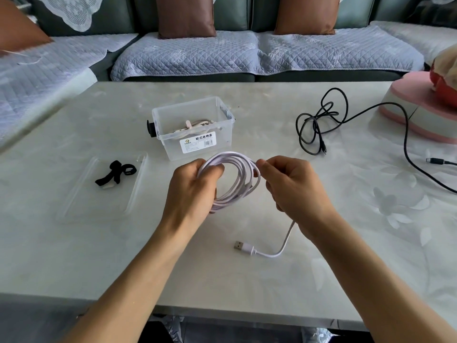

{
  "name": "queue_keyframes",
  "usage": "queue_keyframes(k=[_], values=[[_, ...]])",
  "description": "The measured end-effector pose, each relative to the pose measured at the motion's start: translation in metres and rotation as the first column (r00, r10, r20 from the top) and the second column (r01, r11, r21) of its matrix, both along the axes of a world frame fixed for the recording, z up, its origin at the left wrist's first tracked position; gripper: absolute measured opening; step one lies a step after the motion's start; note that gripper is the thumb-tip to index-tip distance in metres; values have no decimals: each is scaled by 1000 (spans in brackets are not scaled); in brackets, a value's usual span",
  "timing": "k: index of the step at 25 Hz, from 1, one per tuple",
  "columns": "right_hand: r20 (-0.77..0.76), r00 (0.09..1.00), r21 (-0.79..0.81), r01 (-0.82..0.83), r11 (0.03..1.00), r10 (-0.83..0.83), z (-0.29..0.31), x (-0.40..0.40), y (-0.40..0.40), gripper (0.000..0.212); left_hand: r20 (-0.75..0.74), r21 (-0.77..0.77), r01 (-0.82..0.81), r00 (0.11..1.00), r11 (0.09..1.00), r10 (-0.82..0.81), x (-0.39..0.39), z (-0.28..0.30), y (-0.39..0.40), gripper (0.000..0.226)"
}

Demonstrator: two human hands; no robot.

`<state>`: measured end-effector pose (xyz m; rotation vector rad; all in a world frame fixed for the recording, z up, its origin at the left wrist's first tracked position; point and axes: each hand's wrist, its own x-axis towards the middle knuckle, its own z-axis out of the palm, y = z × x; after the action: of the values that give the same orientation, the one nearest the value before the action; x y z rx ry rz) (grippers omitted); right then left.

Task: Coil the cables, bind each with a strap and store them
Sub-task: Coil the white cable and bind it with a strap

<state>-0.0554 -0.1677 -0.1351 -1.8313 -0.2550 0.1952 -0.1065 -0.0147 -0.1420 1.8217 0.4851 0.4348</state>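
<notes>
My left hand (191, 185) fingers grip white cable (237, 181) coil above desk (321, 231); right hand (288, 180) pinches next loop. Tail, USB plug (243, 246) loose on desk. Risk: slack grip, coil springs apart.

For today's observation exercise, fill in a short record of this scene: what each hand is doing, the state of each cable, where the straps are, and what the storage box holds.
left hand: grips the coiled loops of the white cable
right hand: pinches the white cable at the coil's right side
white cable tail: USB plug lies loose on the table
black cable: uncoiled, tangled on the table, right of the box
straps: black, on the clear lid, left
storage box: open, holds a beige bundled cable
</notes>
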Motion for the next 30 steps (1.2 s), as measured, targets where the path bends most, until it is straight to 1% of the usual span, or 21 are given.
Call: queue_keyframes(k=[2, 3, 5, 6, 8, 10, 14, 17, 19, 22, 24, 25, 28, 30], values=[[11, 1000, -4, 2, 1000, -2, -4, -5, 6, 30, -12, -70, -55, 998, 996, 55, 2, -2, -3, 30], [23, 1000, 12, 6, 1000, -6, -6, -8, 8, 26, -11, -71, -76, 997, 995, 75, 2, -4, -3, 27], [85, 996, 74, 19, 997, -25, -8, -14, 13, 25, 8, -28, -93, 996, 995, 94, 3, -8, -2, 26], [144, 989, 76, 32, 997, -43, -9, -16, 15, 27, 21, -8, -90, 996, 996, 90, 3, -9, -2, 27], [281, 958, 10, 65, 998, -65, -11, -20, 17, 33, 35, 0, -69, 997, 998, 69, 2, -8, -6, 26], [348, 936, -40, 68, 997, -50, -13, -21, 19, 35, 40, -29, -38, 998, 999, 39, 0, -5, -11, 25], [378, 925, -79, -17, 997, 46, -19, -22, 21, 30, 24, -115, -36, 999, 993, 39, -3, -2, -11, 26], [363, 923, -108, -95, 990, 128, -21, -26, 26, 31, 11, -255, -43, 999, 966, 48, -1, -2, -7, 32], [329, 934, -63, -125, 990, 139, -20, -24, 26, 26, 10, -336, -12, 1000, 942, 16, -1, -1, -6, 34], [268, 959, 8, -96, 995, 90, -16, -16, 21, 25, -22, -376, 84, 995, 923, -99, -2, 0, -5, 30], [261, 962, -2, -81, 997, 78, -13, -11, 16, 25, -70, -360, 146, 981, 922, -183, -4, 2, -4, 28], [270, 958, -30, -97, 995, 102, -12, -9, 12, 25, -96, -325, 168, 973, 931, -209, -6, 3, -4, 27], [318, 918, -166, -195, 967, 239, -10, -6, 4, 24, -161, -86, 224, 958, 971, -236, -9, 6, -3, 19], [326, 896, -208, -242, 948, 301, -9, -6, 3, 21, -154, -29, 236, 959, 971, -237, -8, 6, -1, 23]])
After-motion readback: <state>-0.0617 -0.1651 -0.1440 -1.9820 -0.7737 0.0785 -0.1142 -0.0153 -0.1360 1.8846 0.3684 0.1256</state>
